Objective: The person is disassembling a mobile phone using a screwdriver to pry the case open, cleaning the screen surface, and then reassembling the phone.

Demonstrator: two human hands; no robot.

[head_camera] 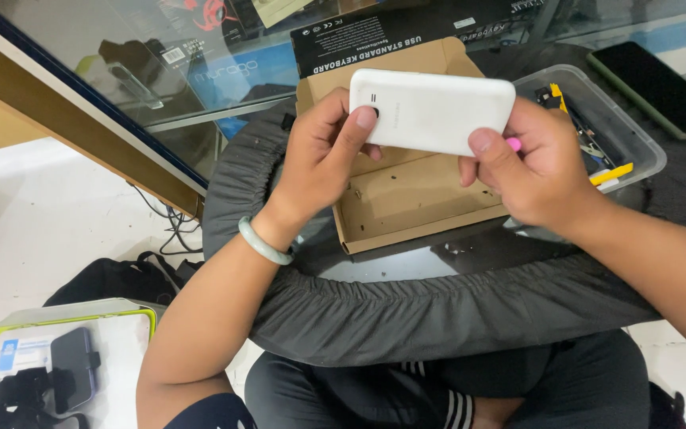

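One white phone, back up, gripped by both hands: left hand and right hand, just above one open cardboard box. One clear plastic bin right of box; one dark phone beyond it.

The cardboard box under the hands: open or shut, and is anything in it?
Open. The cardboard box has its flap folded back and its brown floor shows, bare where visible; the white phone and both hands hide part.
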